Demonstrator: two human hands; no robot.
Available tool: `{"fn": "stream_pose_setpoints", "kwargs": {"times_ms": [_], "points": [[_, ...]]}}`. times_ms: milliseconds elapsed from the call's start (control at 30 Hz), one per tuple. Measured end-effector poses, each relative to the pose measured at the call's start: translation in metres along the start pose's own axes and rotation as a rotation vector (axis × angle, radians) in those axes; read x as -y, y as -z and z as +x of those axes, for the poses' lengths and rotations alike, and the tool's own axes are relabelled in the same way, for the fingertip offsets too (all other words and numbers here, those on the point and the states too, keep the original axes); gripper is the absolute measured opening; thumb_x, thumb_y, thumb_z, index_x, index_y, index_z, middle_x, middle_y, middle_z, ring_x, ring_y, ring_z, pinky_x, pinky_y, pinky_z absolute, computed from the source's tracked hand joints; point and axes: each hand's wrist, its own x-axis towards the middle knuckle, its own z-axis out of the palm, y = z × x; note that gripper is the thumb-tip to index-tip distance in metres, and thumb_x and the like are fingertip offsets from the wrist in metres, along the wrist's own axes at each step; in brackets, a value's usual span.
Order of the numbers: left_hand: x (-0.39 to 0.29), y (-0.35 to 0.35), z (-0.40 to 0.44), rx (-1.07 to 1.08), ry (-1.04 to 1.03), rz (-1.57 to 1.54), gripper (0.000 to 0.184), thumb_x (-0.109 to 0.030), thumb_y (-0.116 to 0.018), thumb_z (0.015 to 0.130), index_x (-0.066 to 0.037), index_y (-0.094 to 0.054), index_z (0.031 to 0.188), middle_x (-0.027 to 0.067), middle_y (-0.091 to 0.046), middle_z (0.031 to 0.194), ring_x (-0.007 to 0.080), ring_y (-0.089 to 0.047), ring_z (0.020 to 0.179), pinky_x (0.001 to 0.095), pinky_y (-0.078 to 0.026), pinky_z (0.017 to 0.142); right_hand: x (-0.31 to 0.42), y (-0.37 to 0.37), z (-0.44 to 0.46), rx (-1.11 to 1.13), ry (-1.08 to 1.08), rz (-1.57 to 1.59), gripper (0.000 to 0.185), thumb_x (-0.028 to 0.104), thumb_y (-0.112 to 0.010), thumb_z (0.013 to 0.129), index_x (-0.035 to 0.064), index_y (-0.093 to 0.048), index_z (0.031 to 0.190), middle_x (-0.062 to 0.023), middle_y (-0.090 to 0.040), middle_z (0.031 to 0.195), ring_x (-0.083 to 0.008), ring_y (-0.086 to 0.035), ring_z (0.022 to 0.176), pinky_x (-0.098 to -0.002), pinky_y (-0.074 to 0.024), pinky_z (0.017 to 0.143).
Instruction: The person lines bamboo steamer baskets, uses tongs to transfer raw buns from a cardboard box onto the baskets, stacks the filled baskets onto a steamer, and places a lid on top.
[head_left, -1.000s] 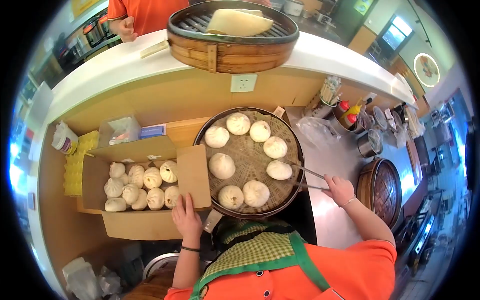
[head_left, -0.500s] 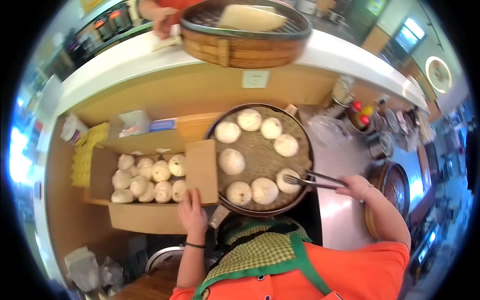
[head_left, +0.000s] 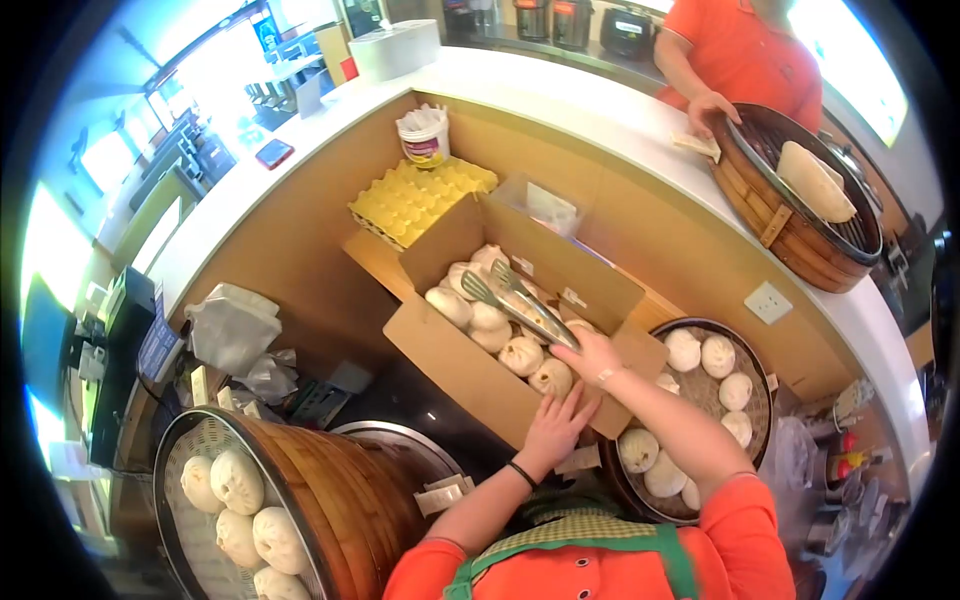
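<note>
My right hand (head_left: 590,358) grips metal tongs (head_left: 545,322), whose two tips are spread apart above the buns in an open cardboard box (head_left: 440,362). White pleated buns (head_left: 520,355) fill much of the box. At the box's near right corner lies my left hand (head_left: 555,430), fingers stretched out by the edge and close to a bun. Right of the box stands a round bamboo steamer (head_left: 712,412) with several buns set around its lining. My right forearm crosses over part of it.
A tall steamer stack (head_left: 325,495) with buns on top stands at lower left. Yellow egg trays (head_left: 425,198) and a white tub (head_left: 424,135) sit behind the box. Across the white counter (head_left: 590,120), another person's hand (head_left: 712,108) touches a large bamboo steamer (head_left: 775,215).
The view has swung left, bringing the steamer stack into sight. My right hand has carried the tongs from the buns in the steamer to above the box. My left hand stays at the box.
</note>
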Motion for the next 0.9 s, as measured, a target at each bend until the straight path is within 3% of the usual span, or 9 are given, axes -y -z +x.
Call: {"fn": "stream_pose_setpoints", "kwargs": {"times_ms": [200, 333, 433, 500, 533, 600, 767, 833, 900], "points": [[0.006, 0.006, -0.005, -0.039, 0.006, -0.001, 0.055, -0.011, -0.051, 0.075, -0.019, -0.047, 0.13, 0.0115, -0.046, 0.129, 0.0221, -0.052, 0.097, 0.04, -0.036, 0.097, 0.003, -0.074, 0.067, -0.025, 0.004, -0.142, 0.06, 0.051, -0.057, 0.08, 0.0006, -0.052, 0.112, -0.0207, -0.063, 0.091, -0.0371, -0.061, 0.085, -0.0414, -0.0485, 0.076], [0.007, 0.0, -0.008, -0.034, -0.008, -0.026, 0.053, -0.012, -0.051, 0.075, -0.02, -0.049, 0.128, 0.0108, -0.046, 0.13, 0.0213, -0.052, 0.097, 0.0385, -0.036, 0.097, 0.004, -0.072, 0.059, 0.044, -0.094, -0.24, 0.053, 0.047, -0.056, 0.082, 0.0015, -0.052, 0.109, -0.0185, -0.064, 0.087, -0.0364, -0.062, 0.08, -0.046, -0.049, 0.065], [0.007, 0.003, -0.005, -0.03, -0.011, -0.036, 0.053, -0.012, -0.051, 0.075, -0.02, -0.049, 0.128, 0.0104, -0.045, 0.131, 0.0208, -0.052, 0.098, 0.0378, -0.035, 0.097, -0.012, -0.074, 0.068, 0.026, 0.002, -0.315, 0.047, 0.045, -0.054, 0.085, 0.0035, -0.053, 0.107, -0.0143, -0.064, 0.08, -0.0287, -0.063, 0.066, -0.0403, -0.0483, 0.055], [0.009, 0.006, -0.005, -0.02, -0.01, -0.037, 0.054, -0.012, -0.051, 0.076, -0.021, -0.049, 0.128, 0.0103, -0.045, 0.132, 0.0207, -0.052, 0.098, 0.0376, -0.035, 0.097, -0.022, -0.063, 0.074, 0.312, -0.348, 0.647, 0.04, 0.044, -0.049, 0.091, 0.0063, -0.055, 0.104, -0.0062, -0.059, 0.071, -0.0161, -0.053, 0.049, -0.0298, -0.0419, 0.044], [0.009, 0.004, -0.006, -0.032, -0.012, -0.037, 0.055, -0.012, -0.051, 0.076, -0.021, -0.048, 0.129, 0.0104, -0.044, 0.133, 0.0206, -0.052, 0.099, 0.0374, -0.034, 0.097, -0.022, -0.054, 0.07, 0.31, -0.348, 0.648, 0.04, 0.044, -0.049, 0.091, 0.0063, -0.055, 0.104, -0.0062, -0.059, 0.071, -0.0161, -0.053, 0.049, -0.0298, -0.0419, 0.044], [0.007, 0.001, -0.005, -0.041, -0.022, -0.046, 0.055, -0.013, -0.051, 0.076, -0.021, -0.047, 0.13, 0.0105, -0.043, 0.134, 0.0205, -0.052, 0.099, 0.0373, -0.034, 0.097, -0.024, -0.031, 0.051, 0.43, -0.445, 1.065, 0.041, 0.042, -0.04, 0.095, 0.0055, -0.053, 0.11, 0.0001, -0.049, 0.064, -0.0074, -0.04, 0.044, -0.021, -0.0322, 0.039], [0.01, -0.001, -0.004, 0.151, -0.02, 0.019, 0.052, -0.012, -0.051, 0.077, -0.02, -0.048, 0.127, 0.0129, -0.046, 0.129, 0.0252, -0.055, 0.098, 0.0427, -0.04, 0.091, -0.042, 0.033, -0.037, 0.56, -0.374, 1.169, 0.042, 0.042, -0.039, 0.096, 0.0075, -0.053, 0.116, -0.0002, -0.051, 0.068, -0.0061, -0.039, 0.045, -0.0204, -0.0329, 0.039], [0.01, -0.006, -0.008, 0.126, -0.014, 0.027, 0.046, -0.011, -0.051, 0.076, -0.019, -0.053, 0.121, 0.0143, -0.05, 0.125, 0.0292, -0.056, 0.096, 0.0483, -0.041, 0.087, -0.059, 0.058, -0.105, 0.482, -0.398, 1.18, 0.042, 0.041, -0.04, 0.096, 0.0069, -0.053, 0.116, -0.0007, -0.051, 0.069, -0.006, -0.039, 0.045, -0.0202, -0.0332, 0.039], [0.008, -0.009, -0.007, 0.065, -0.031, 0.021, 0.053, -0.01, -0.054, 0.072, -0.019, -0.053, 0.124, 0.015, -0.047, 0.13, 0.029, -0.054, 0.098, 0.0485, -0.038, 0.092, -0.07, 0.095, -0.182, 0.438, -0.393, 1.153, 0.037, 0.036, -0.041, 0.096, 0.006, -0.052, 0.116, -0.0021, -0.051, 0.069, -0.0059, -0.039, 0.046, -0.0197, -0.0342, 0.04]]}}
